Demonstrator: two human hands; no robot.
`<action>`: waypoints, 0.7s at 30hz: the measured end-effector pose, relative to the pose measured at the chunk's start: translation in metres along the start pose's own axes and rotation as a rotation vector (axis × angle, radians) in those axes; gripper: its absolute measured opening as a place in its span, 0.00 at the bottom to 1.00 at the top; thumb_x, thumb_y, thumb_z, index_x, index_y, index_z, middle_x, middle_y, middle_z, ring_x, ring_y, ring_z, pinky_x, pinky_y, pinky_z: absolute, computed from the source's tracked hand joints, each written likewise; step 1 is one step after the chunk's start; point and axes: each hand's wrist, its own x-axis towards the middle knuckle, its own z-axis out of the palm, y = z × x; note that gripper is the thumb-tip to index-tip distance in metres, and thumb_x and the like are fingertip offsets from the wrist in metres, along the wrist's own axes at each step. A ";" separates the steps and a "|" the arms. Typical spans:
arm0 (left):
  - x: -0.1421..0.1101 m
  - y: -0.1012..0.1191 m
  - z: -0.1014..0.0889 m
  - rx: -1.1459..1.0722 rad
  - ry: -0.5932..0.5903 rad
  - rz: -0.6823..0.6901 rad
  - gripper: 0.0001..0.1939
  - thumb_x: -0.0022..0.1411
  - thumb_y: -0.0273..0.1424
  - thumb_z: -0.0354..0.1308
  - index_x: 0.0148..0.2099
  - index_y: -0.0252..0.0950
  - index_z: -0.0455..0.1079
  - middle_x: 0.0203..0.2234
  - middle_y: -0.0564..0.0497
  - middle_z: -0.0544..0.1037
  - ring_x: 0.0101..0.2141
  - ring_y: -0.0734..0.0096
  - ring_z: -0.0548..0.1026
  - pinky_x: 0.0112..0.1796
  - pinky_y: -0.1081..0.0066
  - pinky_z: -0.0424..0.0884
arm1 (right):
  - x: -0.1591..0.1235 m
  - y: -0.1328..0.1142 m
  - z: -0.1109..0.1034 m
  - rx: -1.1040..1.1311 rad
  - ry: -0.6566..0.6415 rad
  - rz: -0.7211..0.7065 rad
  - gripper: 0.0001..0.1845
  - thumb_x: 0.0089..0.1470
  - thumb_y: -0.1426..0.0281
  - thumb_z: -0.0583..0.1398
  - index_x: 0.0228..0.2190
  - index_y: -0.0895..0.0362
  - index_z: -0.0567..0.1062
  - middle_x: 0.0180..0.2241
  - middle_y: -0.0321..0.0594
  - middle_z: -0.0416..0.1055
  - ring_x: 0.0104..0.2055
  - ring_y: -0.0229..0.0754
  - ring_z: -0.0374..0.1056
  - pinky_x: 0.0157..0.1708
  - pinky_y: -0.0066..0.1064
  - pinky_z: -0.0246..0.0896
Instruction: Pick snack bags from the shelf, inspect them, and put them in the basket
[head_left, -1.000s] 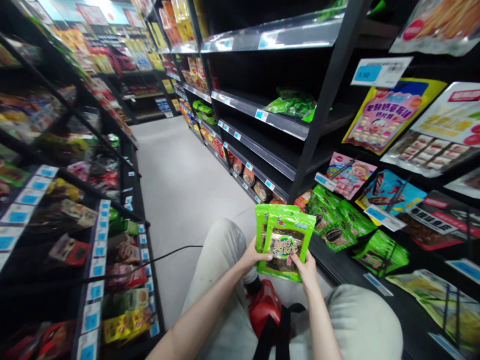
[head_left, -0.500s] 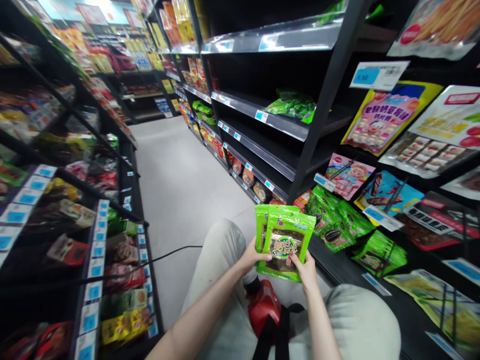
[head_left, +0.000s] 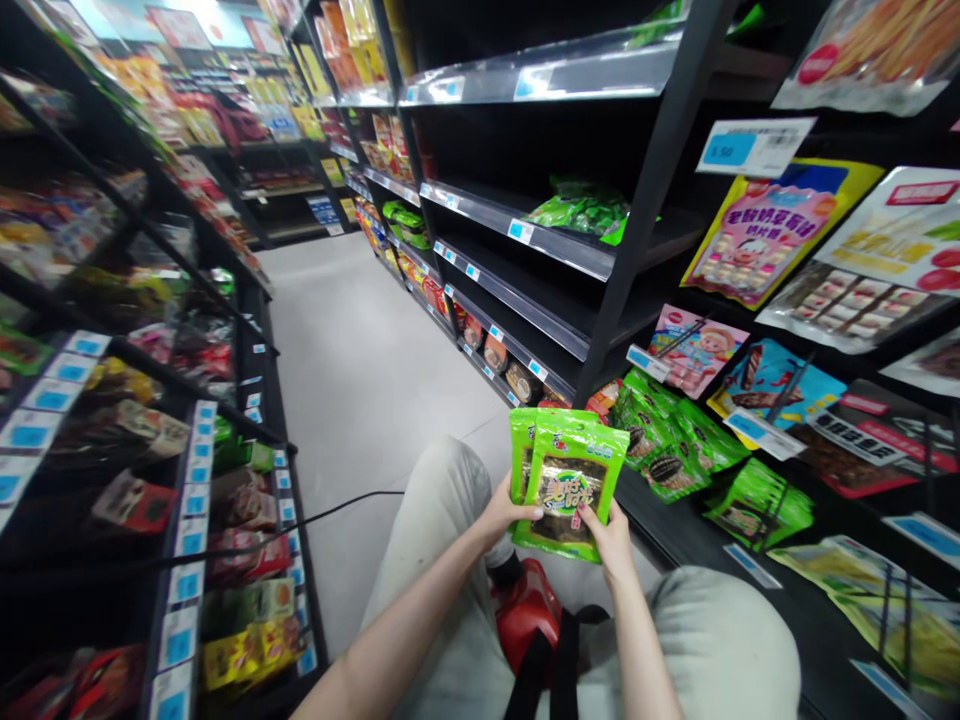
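Note:
Two green seaweed snack packets [head_left: 574,485] overlap between my hands, faces turned up, the rear one showing along the left and top. My left hand [head_left: 506,512] grips their left edge, its thumb lying on the front. On the lower right, my right hand [head_left: 609,535] pinches the front packet with its thumb on top; its other fingers are behind, mostly hidden. Just right of the packets, several green sunflower seed bags [head_left: 671,440] lean at the foot of the rack. Another stack of green packets [head_left: 761,505] hangs on a hook further right.
Hooks on the right hold hanging snack bags [head_left: 772,235] and a price tag [head_left: 754,145]. A black shelf unit [head_left: 517,330] carries green bags [head_left: 581,212]. Sloped bins [head_left: 187,560] line the left, with a black cable [head_left: 330,510] crossing. A red object [head_left: 525,615] sits between my legs.
Almost nothing differs. The view has shifted very slightly, and both hands keep the same hold on the two packets.

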 end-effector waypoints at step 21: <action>0.000 -0.006 -0.002 0.050 0.025 -0.032 0.35 0.37 0.27 0.67 0.50 0.34 0.61 0.42 0.44 0.71 0.41 0.61 0.70 0.42 0.64 0.65 | 0.002 0.003 0.004 0.029 0.007 0.060 0.23 0.38 0.60 0.62 0.36 0.61 0.71 0.37 0.46 0.72 0.40 0.50 0.66 0.40 0.38 0.59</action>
